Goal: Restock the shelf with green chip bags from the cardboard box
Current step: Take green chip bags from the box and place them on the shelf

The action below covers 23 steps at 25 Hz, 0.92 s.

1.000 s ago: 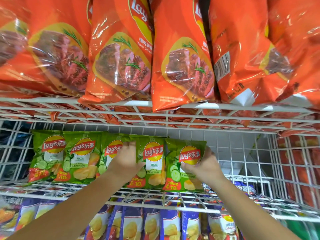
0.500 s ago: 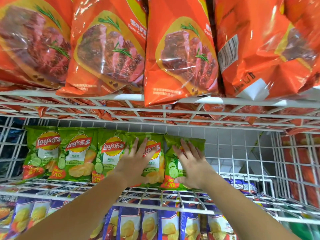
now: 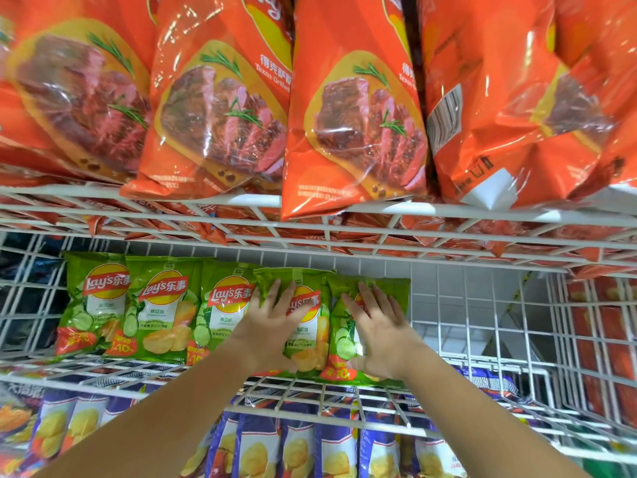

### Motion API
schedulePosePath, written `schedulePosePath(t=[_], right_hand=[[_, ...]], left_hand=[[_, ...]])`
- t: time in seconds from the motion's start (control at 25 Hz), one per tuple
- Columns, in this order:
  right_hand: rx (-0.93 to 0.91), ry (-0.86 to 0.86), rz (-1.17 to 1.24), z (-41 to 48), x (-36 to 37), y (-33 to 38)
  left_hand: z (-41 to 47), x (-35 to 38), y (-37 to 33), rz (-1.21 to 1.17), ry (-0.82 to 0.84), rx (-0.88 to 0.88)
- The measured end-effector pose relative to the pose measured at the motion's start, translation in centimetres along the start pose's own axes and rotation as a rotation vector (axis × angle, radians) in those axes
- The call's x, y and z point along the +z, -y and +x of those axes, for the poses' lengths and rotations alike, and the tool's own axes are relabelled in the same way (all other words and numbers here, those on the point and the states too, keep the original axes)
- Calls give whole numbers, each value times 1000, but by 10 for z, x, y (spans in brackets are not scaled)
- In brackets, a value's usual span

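Head view: green chip bags (image 3: 162, 305) upright mid-frame on wire shelf (image 3: 482, 360), left hand (image 3: 272, 322) and right hand (image 3: 377, 326) spread flat against the two rightmost, gripping nothing; seemingly squaring the row, next fetching more from the unseen box.

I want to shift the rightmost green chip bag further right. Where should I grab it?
Probably pinch the rightmost green chip bag by its crimped top seam, coming from the front. It stands upright on the white wire shelf, open space on its right; its left edge touches the neighbouring bag.
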State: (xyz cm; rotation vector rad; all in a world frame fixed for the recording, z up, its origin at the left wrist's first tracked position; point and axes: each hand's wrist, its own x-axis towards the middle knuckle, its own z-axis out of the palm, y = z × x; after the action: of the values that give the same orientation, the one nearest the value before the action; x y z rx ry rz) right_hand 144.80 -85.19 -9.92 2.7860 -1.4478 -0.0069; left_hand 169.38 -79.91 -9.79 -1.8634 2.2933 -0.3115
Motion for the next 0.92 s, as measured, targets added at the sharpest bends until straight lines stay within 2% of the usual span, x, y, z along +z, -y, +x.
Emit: schedulePosePath(t=[0.44,0.76,0.92], right_hand=[[-33,-202,-28,-54,-20,24],[16,-240,-128,-101,-35,100],[57,-207,-137,-135,-38,155]], left_hand=[[-74,-42,-1,-82,-104,51],[-162,-41,20,-95,-273,124],[-212,-31,33,-94,-293,142]])
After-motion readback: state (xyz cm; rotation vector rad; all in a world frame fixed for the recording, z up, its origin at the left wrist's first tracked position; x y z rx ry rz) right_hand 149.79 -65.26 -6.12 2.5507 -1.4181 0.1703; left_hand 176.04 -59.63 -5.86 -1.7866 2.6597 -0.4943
